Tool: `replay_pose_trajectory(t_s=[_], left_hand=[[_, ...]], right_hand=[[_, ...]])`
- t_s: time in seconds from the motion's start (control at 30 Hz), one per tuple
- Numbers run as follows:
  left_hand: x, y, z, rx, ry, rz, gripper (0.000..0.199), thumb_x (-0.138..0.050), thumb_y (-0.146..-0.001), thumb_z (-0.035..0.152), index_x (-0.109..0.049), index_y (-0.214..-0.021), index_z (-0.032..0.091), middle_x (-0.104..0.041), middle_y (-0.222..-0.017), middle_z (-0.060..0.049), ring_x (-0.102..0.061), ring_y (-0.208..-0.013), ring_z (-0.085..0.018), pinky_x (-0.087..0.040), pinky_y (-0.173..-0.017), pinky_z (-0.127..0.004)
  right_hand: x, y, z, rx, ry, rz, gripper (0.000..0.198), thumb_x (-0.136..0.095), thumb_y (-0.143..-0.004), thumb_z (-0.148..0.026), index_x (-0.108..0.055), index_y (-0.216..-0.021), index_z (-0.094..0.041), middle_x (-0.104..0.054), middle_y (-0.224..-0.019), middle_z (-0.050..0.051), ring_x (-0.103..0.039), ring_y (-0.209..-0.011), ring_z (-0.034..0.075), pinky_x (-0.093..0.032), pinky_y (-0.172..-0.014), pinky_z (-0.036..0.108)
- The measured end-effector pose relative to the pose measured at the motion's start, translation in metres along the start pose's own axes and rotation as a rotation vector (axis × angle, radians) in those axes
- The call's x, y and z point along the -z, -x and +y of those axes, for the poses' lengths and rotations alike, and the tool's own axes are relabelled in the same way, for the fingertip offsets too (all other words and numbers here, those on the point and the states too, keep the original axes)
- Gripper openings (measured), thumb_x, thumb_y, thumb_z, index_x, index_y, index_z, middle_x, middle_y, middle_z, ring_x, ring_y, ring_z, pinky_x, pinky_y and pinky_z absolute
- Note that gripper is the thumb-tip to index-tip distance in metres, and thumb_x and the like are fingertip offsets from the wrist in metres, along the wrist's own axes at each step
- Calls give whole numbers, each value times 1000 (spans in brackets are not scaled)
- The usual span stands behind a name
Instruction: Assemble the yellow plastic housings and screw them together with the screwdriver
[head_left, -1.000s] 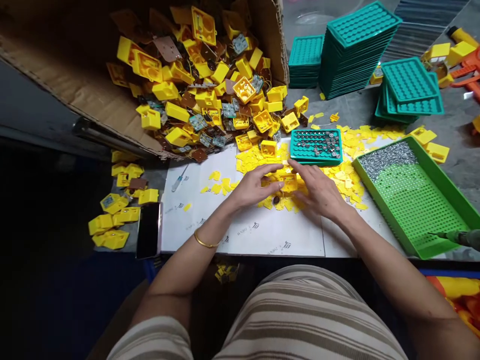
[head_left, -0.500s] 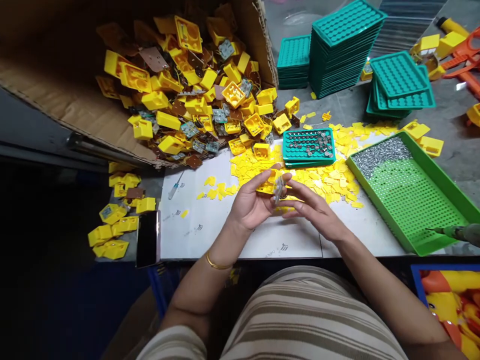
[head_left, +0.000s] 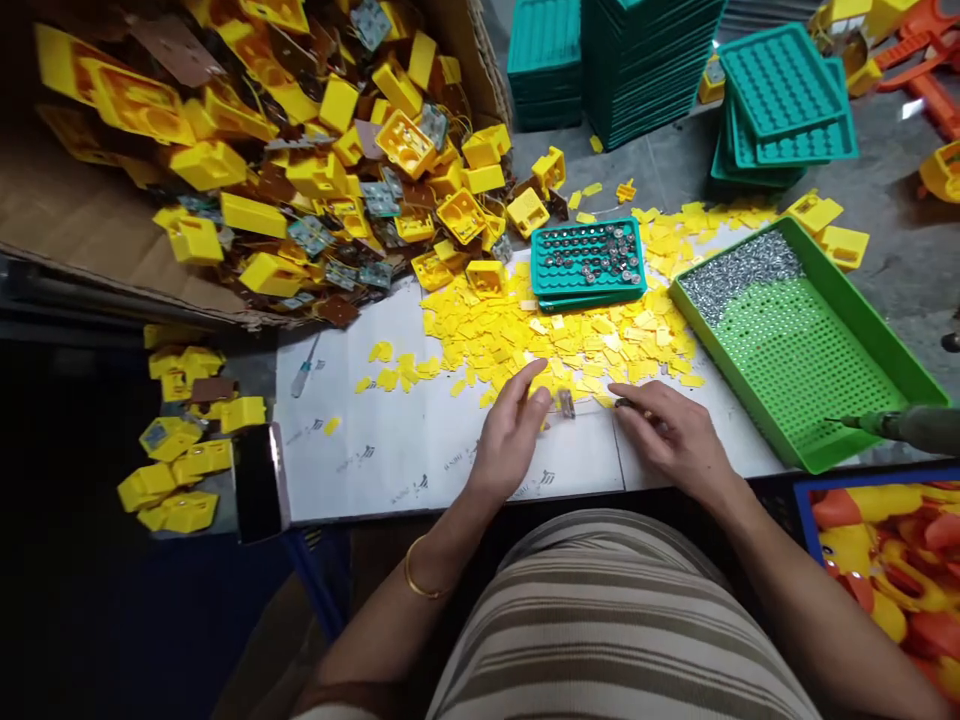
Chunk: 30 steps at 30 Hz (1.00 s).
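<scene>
Head view: I'd judge it a small-part handling step, the right hand [head_left: 675, 430] pinching a dark piece [head_left: 622, 402], the left hand [head_left: 514, 430] half-curled, its hold unclear, a blurred grey piece [head_left: 566, 404] between them, next probably needing careful fingertips.

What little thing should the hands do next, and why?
Perhaps the right hand should bring the dark piece toward the grey part: it seems to be pinching that piece, and the blurred grey part shows between the hands, near the left hand.
</scene>
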<state>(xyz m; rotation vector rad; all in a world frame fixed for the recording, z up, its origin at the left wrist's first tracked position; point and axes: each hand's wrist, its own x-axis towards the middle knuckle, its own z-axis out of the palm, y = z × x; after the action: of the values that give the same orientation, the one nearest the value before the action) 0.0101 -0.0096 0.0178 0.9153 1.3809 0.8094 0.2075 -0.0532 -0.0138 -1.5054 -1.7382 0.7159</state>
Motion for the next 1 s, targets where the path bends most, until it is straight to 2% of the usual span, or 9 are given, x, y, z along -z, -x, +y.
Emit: replay_pose_trajectory(t_s=[0.07, 0.17, 0.3, 0.37, 0.47, 0.6, 0.7, 0.87, 1.0], left_hand=[[1, 4, -4, 4, -72, -20, 52, -74, -73, 34, -62, -121, 19, -63, -119, -8, -59, -109, -21, -50, -89, -28], [1, 7, -6, 197, 44, -93, 54, -76, -71, 33, -61, -121, 16, -67, -110, -9, -62, -104, -20, -51, -90, -30], [-2, 13, -11, 462, 297, -207, 36, -72, -77, 34, -65, -106, 14, -69, -97, -9, -68, -88, -20, -59, -74, -31], [-3, 17, -16, 489, 316, -222, 31, -72, -77, 32, -66, -102, 15, -68, -96, -7, -68, -82, -18, -60, -60, -28], [-3, 22, -21, 486, 288, -253, 34, -71, -77, 37, -65, -104, 18, -67, -96, -7, -67, -73, -16, -55, -45, -21], [-2, 25, -20, 474, 277, -259, 41, -69, -78, 42, -63, -111, 18, -68, -97, -7, -67, -70, -15, -49, -40, -17], [-3, 24, -17, 514, 285, -250, 47, -72, -76, 39, -61, -116, 18, -69, -98, -8, -68, -71, -15, -50, -44, -17], [-8, 21, -17, 494, 358, -199, 55, -81, -67, 31, -61, -116, 17, -70, -103, -9, -69, -80, -16, -56, -66, -23], [-13, 18, -18, 409, 366, -155, 57, -84, -61, 23, -63, -113, 17, -67, -115, -8, -67, -91, -17, -55, -80, -26]], right_hand=[[6, 12, 7, 52, 162, 23, 25, -54, -91, -15, -66, -113, -19, -64, -92, 8, -62, -81, 16, -52, -69, 28], [7, 27, 15, 117, 395, 83, 23, -54, -90, -13, -69, -106, -19, -63, -94, 10, -59, -81, 19, -51, -65, 29], [5, 44, 18, 160, 440, -89, 33, -49, -89, -12, -62, -119, -16, -63, -101, 14, -57, -90, 23, -53, -73, 36], [6, 49, 16, 136, 393, -147, 36, -49, -89, -15, -58, -124, -15, -61, -109, 16, -57, -98, 26, -52, -80, 41], [6, 51, 13, 42, 325, -85, 31, -51, -92, -22, -60, -120, -16, -63, -105, 14, -58, -95, 24, -52, -82, 40], [6, 47, 10, -89, 327, -34, 22, -51, -93, -28, -66, -106, -17, -66, -89, 10, -62, -82, 22, -51, -74, 35], [9, 43, 7, -126, 366, -81, 21, -52, -93, -29, -67, -100, -17, -68, -86, 9, -64, -78, 21, -49, -69, 31], [17, 38, 6, -124, 396, -200, 22, -51, -94, -29, -68, -100, -17, -69, -86, 8, -65, -77, 20, -47, -64, 29], [28, 31, 10, -193, 220, -205, 20, -55, -90, -30, -70, -97, -19, -71, -85, 7, -65, -75, 19, -49, -64, 29]])
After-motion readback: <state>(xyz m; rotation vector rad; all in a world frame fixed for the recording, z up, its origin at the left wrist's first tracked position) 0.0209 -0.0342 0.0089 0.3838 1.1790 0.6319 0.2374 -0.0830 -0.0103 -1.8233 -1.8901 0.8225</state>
